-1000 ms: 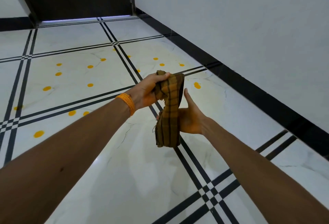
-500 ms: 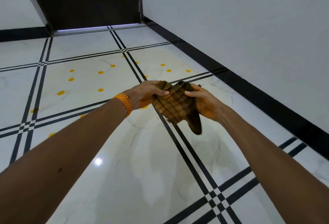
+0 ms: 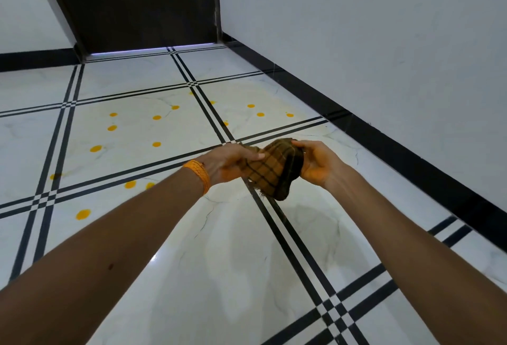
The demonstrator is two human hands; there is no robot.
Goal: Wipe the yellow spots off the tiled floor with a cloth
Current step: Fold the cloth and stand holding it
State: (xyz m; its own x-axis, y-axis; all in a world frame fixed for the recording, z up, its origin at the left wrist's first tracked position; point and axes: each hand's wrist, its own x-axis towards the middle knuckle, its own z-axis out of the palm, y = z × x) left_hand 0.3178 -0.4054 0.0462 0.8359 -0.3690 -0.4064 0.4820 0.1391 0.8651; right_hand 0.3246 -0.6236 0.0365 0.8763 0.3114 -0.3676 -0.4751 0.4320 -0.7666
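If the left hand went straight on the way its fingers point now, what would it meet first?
The left hand points to the right, into the checked cloth it already grips. Just past the cloth is the right hand, holding the other end. Depth is unclear, but nothing else seems to lie between them.

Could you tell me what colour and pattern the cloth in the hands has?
The cloth is mustard-brown with dark checked lines, seen best in the head view.

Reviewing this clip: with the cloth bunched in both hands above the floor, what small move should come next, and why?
Probably lower the cloth to the nearest yellow spots ahead and to the left. Both the left hand and right hand grip it in the air, off the tiled floor, and many spots show unwiped.
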